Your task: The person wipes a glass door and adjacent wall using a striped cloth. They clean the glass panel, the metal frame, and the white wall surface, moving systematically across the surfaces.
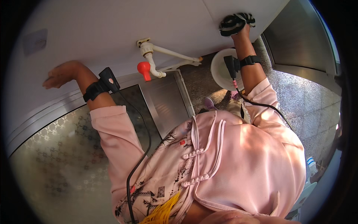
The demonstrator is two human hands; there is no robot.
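My left hand [63,74] rests on the white wall at the left, its fingers extended, slightly blurred, with nothing seen in it. At the upper right, my right hand [245,29] presses a black-and-white striped cloth [232,25] to the same wall; the cloth hides most of the fingers. Between the hands, a white plastic tap [151,63] with a red handle [144,70] juts from the wall. A black strap with a small device circles each wrist, and a cable runs from each device.
A round white bucket [223,68] stands on the floor below my right forearm. White pipes [176,53] run beside the tap. Metal-framed patterned glass [64,156] is at the left, a metal panel [302,36] at the upper right. A faint square plate [35,42] is on the wall.
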